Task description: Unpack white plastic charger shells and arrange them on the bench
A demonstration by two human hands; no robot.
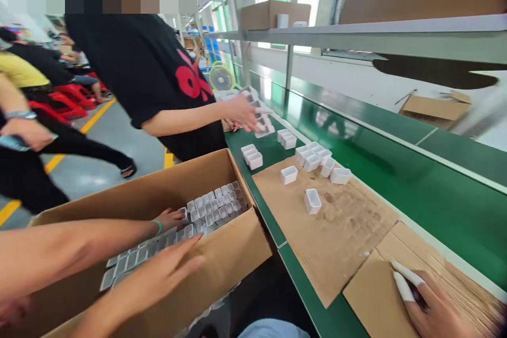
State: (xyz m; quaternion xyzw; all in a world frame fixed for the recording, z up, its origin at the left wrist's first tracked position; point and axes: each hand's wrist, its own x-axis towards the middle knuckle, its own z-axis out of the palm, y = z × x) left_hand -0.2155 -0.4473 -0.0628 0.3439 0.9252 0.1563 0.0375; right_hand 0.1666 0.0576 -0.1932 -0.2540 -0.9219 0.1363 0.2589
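My left hand (170, 269) reaches into a cardboard box (237, 235), with bare fingers stretched out and holding nothing visible. Its fingertips are over rows of small translucent plastic cups (216, 206); I cannot tell if they touch. Another person's hand (172, 218), with a green wristband, is among the same cups. White finger covers are on two fingers of my right hand (433, 298), held low over a cardboard sheet (380, 285). Those fingertips nearly meet, with a gap behind them and nothing visible between. White rectangular cups (312, 201) stand on a brown sheet (328, 248).
A co-worker in a black shirt (138, 68) holds a blurred group of white cups (263, 124) over the green bench (293, 259). More cups (253, 157) stand near them. A shelf (356, 37) runs above the bench; a fan (222, 78) stands behind.
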